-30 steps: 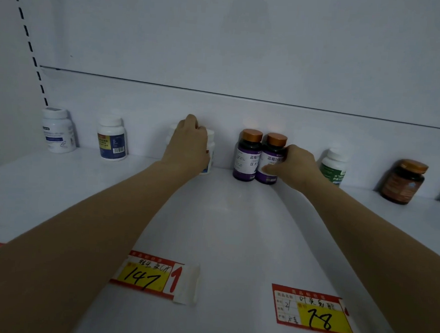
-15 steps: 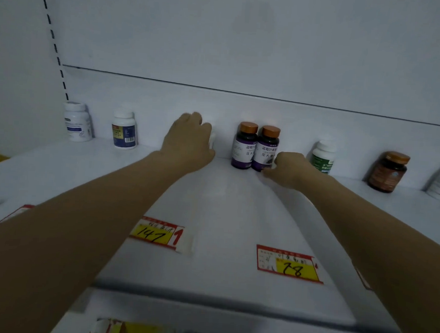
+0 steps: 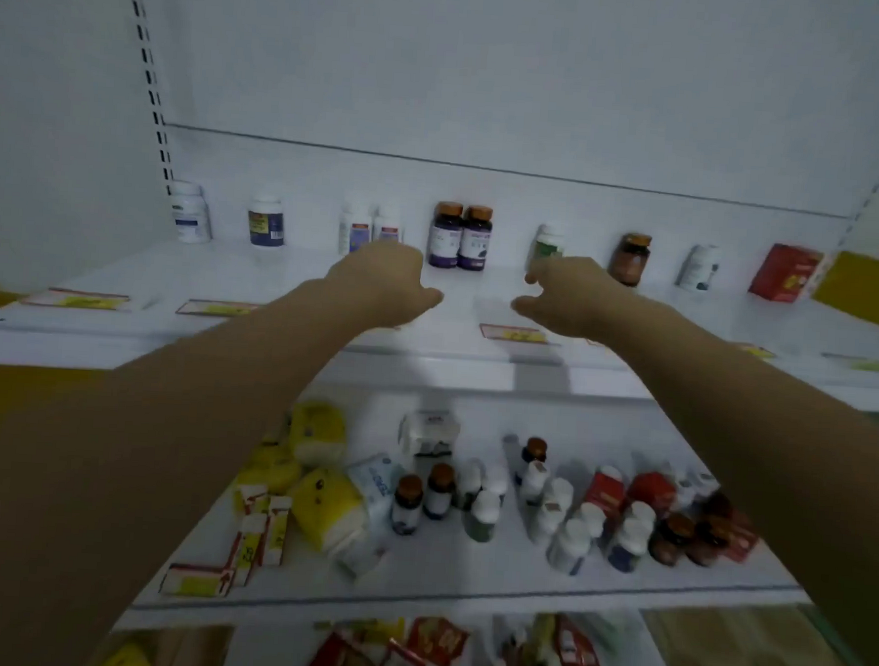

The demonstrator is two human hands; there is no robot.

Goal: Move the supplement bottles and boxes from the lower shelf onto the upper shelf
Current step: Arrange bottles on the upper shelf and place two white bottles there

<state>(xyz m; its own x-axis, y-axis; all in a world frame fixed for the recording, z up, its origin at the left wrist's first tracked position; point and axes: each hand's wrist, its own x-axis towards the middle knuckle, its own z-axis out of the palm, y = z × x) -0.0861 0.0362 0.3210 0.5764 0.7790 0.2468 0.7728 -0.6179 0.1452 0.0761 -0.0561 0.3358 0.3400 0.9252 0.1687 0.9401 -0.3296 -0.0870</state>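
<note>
Both my hands hover empty above the front half of the upper shelf [image 3: 291, 360]. My left hand [image 3: 386, 283] hangs with loosely curled fingers in front of two white bottles [image 3: 370, 229]. My right hand [image 3: 566, 294] is relaxed, just below a white green-label bottle [image 3: 548, 244]. Between them, at the back wall, stand two purple bottles [image 3: 461, 236] with orange caps. The lower shelf [image 3: 463, 589] carries several bottles [image 3: 575, 521], red boxes [image 3: 628, 491], a white box [image 3: 429, 432] and yellow packs [image 3: 316, 467].
More items line the upper shelf's back: two white bottles [image 3: 190, 212] at the left, a brown bottle [image 3: 631, 259], a white bottle [image 3: 698, 269] and a red box [image 3: 786, 271] at the right. Price tags [image 3: 512, 333] sit along its front. Red packets [image 3: 439, 641] lie on the shelf below.
Both hands let go of the bottles at the back wall and drew back toward the shelf front. The view pulled back and tilted down, revealing the lower shelf.
</note>
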